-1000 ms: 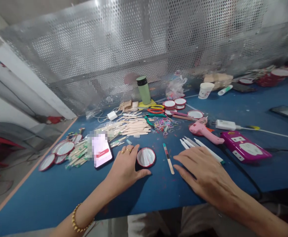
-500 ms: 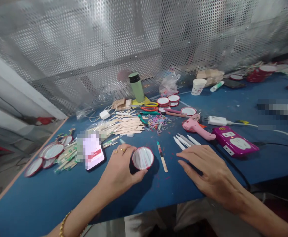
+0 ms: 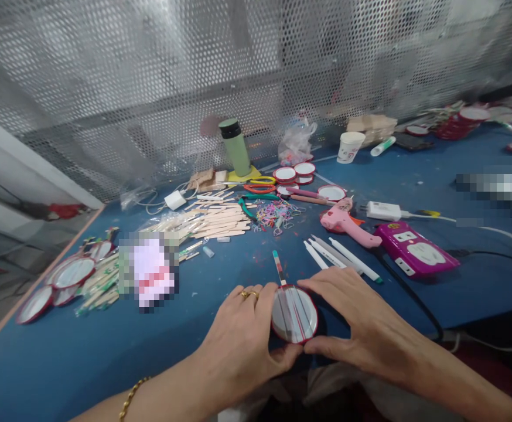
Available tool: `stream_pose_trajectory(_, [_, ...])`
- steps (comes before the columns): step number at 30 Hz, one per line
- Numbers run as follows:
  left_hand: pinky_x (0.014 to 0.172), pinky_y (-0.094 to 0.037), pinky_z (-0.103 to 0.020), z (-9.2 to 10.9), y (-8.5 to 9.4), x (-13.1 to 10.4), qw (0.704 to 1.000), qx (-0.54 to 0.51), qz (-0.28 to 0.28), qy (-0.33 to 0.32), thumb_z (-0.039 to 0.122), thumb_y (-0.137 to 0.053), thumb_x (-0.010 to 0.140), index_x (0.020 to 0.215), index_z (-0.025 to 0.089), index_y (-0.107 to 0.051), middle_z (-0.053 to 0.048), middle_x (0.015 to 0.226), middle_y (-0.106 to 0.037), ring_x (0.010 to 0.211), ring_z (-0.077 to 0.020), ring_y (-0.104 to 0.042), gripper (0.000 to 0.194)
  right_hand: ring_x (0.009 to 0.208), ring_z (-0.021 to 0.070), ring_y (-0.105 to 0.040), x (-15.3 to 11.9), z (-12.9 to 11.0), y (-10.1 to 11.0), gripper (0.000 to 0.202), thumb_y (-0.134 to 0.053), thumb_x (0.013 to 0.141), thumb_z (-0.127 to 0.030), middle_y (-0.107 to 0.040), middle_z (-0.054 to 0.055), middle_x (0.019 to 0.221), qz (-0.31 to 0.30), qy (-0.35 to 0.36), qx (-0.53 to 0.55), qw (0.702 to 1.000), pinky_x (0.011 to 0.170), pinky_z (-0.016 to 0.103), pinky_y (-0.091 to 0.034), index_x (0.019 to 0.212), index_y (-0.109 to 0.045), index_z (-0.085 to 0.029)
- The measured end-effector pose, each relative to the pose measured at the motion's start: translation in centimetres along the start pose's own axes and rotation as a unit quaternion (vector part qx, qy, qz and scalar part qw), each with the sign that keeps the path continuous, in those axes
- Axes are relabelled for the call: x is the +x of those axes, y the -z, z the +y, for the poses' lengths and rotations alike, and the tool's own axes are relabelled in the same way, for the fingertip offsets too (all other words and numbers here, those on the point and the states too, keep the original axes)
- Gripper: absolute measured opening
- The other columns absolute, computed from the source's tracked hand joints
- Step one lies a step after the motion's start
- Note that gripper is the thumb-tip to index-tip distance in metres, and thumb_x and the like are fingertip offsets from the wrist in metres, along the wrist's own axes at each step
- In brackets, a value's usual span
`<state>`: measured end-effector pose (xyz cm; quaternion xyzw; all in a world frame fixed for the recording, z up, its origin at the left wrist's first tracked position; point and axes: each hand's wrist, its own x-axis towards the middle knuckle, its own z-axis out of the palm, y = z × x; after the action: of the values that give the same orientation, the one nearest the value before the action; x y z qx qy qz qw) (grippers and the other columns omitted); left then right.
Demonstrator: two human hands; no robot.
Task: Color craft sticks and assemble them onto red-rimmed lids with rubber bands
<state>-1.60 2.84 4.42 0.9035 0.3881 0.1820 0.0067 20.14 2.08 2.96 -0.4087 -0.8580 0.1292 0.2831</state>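
A small round red-rimmed mirror (image 3: 294,314) sits between both hands near the front edge of the blue table (image 3: 84,351). My left hand (image 3: 242,340), with a ring on it, grips the mirror's left side. My right hand (image 3: 361,325) holds its right side with thumb and fingers. A painted wooden stick (image 3: 277,266) lies just beyond the mirror, partly hidden behind it. Three white glue sticks (image 3: 339,255) lie past my right hand.
A pink glue gun (image 3: 346,223) and a magenta power strip (image 3: 416,249) lie to the right, with a black cable (image 3: 414,302). A pile of wooden sticks (image 3: 212,223), rubber bands (image 3: 276,214), a phone (image 3: 150,269), more mirrors (image 3: 62,275) and a green bottle (image 3: 235,146) lie beyond.
My left hand picked the mirror up from the table and brought it toward me. My right hand came in from the right and took its other side.
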Motion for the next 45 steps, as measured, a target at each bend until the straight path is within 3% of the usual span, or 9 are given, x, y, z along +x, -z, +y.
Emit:
stream_pose_trajectory(7, [0.063, -0.055, -0.039, 0.3, -0.4, -0.8, 0.999, -0.004, 0.026, -0.043, 0.055, -0.064, 0.074, 0.112, 0.012, -0.046, -0.010, 0.083, -0.071, 0.070, -0.0255, -0.069, 0.060, 0.095, 0.0236, -0.059, -1.0, 0.1, 0.3, 0.055, -0.077, 0.074, -0.048, -0.065, 0.008, 0.104, -0.065, -0.019, 0.035, 0.997, 0.082, 0.036, -0.047, 0.119, -0.059, -0.022])
stream_pose_trajectory(12, [0.057, -0.053, -0.037, 0.0, -0.4, -0.9, 0.999, -0.010, 0.008, -0.043, 0.070, -0.056, 0.076, 0.112, 0.012, -0.046, -0.010, 0.080, -0.070, 0.065, -0.0244, -0.068, 0.069, 0.091, 0.0222, -0.058, -0.9, 0.0, 0.3, 0.047, -0.074, 0.078, -0.042, -0.065, 0.006, 0.100, -0.068, -0.012, 0.030, 0.997, 0.080, 0.036, -0.045, 0.118, -0.060, -0.021])
stream_pose_trajectory(19, [0.060, -0.055, -0.035, -1.0, 0.1, -0.6, 0.998, -0.048, -0.036, 0.011, 0.057, -0.061, 0.081, 0.116, 0.017, -0.044, -0.008, 0.091, -0.069, 0.074, -0.0233, -0.068, 0.056, 0.091, 0.0229, -0.057, 0.4, 0.7, -0.3, 0.048, -0.068, 0.082, -0.049, -0.065, 0.008, 0.099, -0.047, 0.018, 0.002, 0.999, 0.082, 0.038, -0.042, 0.118, -0.059, -0.019])
stream_pose_trajectory(24, [0.065, -0.055, -0.037, -1.3, -0.1, -0.2, 0.997, -0.035, -0.056, 0.039, 0.056, -0.069, 0.075, 0.115, 0.017, -0.047, -0.009, 0.095, -0.066, 0.084, -0.0257, -0.066, 0.060, 0.089, 0.0230, -0.057, 0.5, 1.3, -0.8, 0.048, -0.069, 0.081, -0.048, -0.064, 0.008, 0.099, -0.049, 0.009, -0.012, 0.999, 0.080, 0.038, -0.042, 0.118, -0.058, -0.019])
stream_pose_trajectory(30, [0.063, -0.055, -0.037, -1.5, -0.3, 0.2, 0.996, -0.046, -0.067, 0.043, 0.053, -0.073, 0.072, 0.110, 0.017, -0.050, -0.007, 0.090, -0.064, 0.080, -0.0242, -0.064, 0.057, 0.088, 0.0228, -0.057, 0.3, 1.8, -1.1, 0.049, -0.069, 0.083, -0.045, -0.063, 0.007, 0.099, -0.058, 0.012, -0.019, 0.998, 0.079, 0.038, -0.042, 0.122, -0.056, -0.021])
stream_pose_trajectory(45, [0.067, -0.055, -0.036, -1.8, -0.9, 0.2, 0.999, -0.039, -0.032, 0.020, 0.054, -0.066, 0.078, 0.114, 0.016, -0.047, -0.008, 0.092, -0.064, 0.081, -0.0230, -0.065, 0.055, 0.083, 0.0222, -0.058, 0.6, 1.4, -0.9, 0.041, -0.064, 0.086, -0.045, -0.064, 0.007, 0.093, -0.030, 0.014, -0.042, 0.999, 0.075, 0.037, -0.043, 0.117, -0.059, -0.019])
